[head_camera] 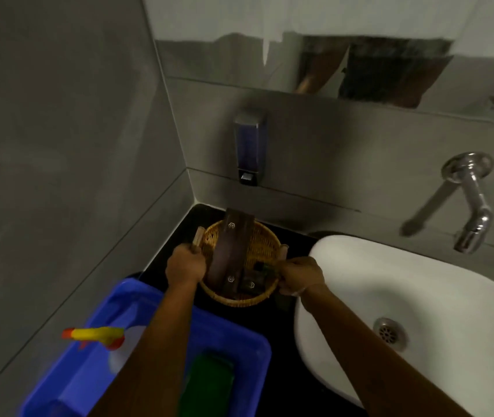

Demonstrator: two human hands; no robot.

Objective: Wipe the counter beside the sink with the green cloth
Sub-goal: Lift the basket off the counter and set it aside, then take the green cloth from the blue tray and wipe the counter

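A round wicker basket [262, 242] with brown packets stands on the black counter [179, 236] in the corner, left of the white sink [405, 296]. My left hand [186, 265] grips the basket's left handle. My right hand [299, 276] grips its right side, near a small dark packet. The green cloth [209, 383] lies folded in the blue tub [239, 335] at the lower left, under my left forearm. Neither hand touches the cloth.
A spray bottle with a yellow and orange trigger [95, 334] lies in the blue tub. A soap dispenser [250, 145] hangs on the grey wall above the basket. A chrome tap [471, 206] juts over the sink. A mirror [360, 55] runs above.
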